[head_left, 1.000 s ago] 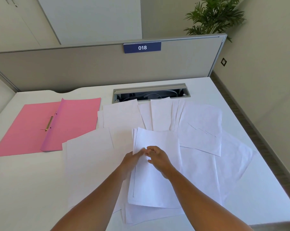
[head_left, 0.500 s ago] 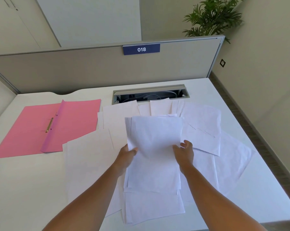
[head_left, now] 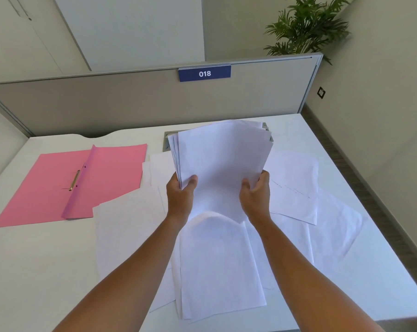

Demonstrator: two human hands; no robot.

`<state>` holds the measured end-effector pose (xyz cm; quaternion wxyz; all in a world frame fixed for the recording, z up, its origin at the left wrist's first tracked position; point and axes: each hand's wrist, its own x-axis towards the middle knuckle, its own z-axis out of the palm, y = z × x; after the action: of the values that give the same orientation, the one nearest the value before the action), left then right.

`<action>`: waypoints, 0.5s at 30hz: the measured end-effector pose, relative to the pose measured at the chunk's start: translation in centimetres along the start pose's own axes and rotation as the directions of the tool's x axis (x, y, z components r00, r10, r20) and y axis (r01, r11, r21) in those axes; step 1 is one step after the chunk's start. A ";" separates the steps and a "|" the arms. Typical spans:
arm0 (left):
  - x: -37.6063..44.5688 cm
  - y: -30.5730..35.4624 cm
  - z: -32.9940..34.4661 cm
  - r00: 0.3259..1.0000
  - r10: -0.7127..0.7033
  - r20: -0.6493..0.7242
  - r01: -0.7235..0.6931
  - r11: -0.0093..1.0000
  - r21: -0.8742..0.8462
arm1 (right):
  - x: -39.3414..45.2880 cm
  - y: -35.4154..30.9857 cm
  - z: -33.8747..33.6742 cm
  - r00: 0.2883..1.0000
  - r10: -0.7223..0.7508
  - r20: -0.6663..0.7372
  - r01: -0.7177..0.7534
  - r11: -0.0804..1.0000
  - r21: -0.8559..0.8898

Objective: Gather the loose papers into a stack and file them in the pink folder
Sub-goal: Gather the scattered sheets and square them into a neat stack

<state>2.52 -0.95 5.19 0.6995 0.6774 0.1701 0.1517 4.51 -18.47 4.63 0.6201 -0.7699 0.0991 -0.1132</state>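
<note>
Lifted since a moment ago, the paper stack (head_left: 223, 161) stands gripped by left hand (head_left: 180, 196) and right hand (head_left: 255, 195); loose sheets (head_left: 296, 188) remain on the tabletop (head_left: 35, 271).

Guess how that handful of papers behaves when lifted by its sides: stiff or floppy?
Probably floppy: the sheaf of papers bows between the left hand and right hand, its lower end drooping. Likely slippery too: its top edges are fanned unevenly, so sheets could slide apart.

White desk (head_left: 42, 271) — folder (head_left: 47, 188), papers (head_left: 334, 226)
</note>
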 end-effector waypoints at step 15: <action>-1.6 -1.9 -1.0 0.993 -0.113 0.038 0.111 0.993 0.031 | -1.8 2.8 -0.7 0.994 0.049 0.102 -0.043 0.997 -0.064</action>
<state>0.61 -0.78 3.31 0.7002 0.6797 0.1962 0.0963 2.57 -19.24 1.97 0.6028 -0.7911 0.0881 -0.0558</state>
